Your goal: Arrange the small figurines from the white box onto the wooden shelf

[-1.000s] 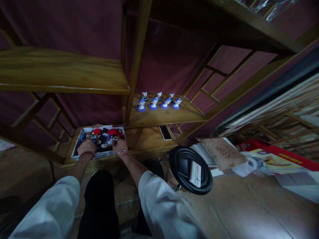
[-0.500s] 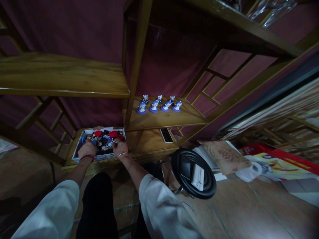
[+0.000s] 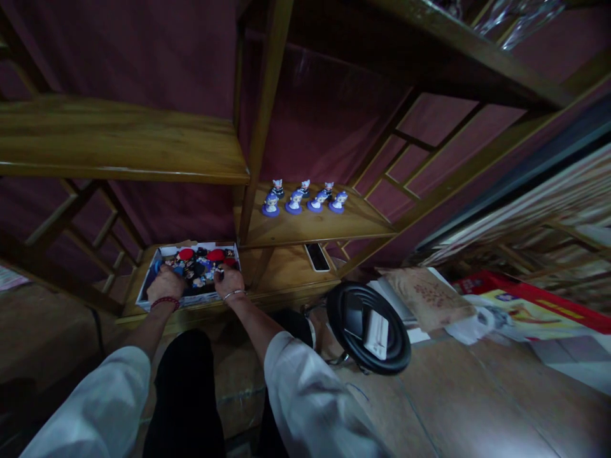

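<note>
A shallow white cardboard box (image 3: 144,284) sits on the low wooden shelf at left, filled with several small figurines (image 3: 195,268), some with red tops. My left hand (image 3: 165,284), with a red bead bracelet, is inside the box's left end, fingers curled down beside a blue piece; what they hold is hidden. At the right end of the box is my right hand (image 3: 230,282), wearing a thin bangle. Its fingers are bent together around something small and dark that I cannot make out.
On the higher shelf (image 3: 315,230) stand purple-based figurines (image 3: 294,202) in front, with darker ones (image 3: 304,187) behind. A phone (image 3: 317,257) lies on the lower shelf. To the right are a round black stool (image 3: 403,356) carrying small items, a cushion (image 3: 432,299) and a red-yellow package (image 3: 534,312).
The view has shifted very slightly. Both hands stay in the box at nearly the same spots, and the figurines look unchanged.
</note>
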`<state>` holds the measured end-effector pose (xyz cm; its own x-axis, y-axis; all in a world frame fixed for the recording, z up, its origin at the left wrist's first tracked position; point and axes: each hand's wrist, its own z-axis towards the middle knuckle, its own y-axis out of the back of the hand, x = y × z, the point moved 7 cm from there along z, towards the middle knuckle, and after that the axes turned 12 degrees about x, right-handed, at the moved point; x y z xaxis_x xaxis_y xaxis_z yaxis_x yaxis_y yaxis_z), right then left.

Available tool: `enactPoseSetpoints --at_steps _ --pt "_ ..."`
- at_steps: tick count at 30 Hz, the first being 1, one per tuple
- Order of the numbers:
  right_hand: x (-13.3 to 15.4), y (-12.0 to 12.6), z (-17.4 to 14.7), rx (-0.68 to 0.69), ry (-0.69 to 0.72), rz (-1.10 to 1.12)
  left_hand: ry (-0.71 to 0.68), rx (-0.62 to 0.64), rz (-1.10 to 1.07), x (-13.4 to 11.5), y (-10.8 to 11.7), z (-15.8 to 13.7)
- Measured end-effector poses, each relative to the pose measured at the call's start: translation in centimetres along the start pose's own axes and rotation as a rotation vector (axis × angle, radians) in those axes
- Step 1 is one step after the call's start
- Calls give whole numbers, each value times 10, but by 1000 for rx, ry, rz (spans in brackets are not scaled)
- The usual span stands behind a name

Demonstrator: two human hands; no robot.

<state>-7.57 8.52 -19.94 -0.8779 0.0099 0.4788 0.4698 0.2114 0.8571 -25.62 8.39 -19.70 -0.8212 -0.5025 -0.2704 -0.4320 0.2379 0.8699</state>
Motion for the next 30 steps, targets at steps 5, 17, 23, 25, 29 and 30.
enactPoseSetpoints --at_steps 5,17,23,25,29,30 --pt "0 -2 1 -17 19 -4 10 -7 23 0 0 1" --pt "-1 -6 3 4 26 -12 1 -9 11 -2 3 -3" --pt "-3 -7 4 -10 13 1 -7 -101 -21 0 4 -4" --pt "-4 -7 5 -12 8 -1 -7 -178 -44 1 6 -5" --pt "-4 -8 5 11 1 -16 -9 -242 -71 3 5 -5" --pt "-4 -8 5 16 -2 -19 -7 -234 -73 4 4 -4"
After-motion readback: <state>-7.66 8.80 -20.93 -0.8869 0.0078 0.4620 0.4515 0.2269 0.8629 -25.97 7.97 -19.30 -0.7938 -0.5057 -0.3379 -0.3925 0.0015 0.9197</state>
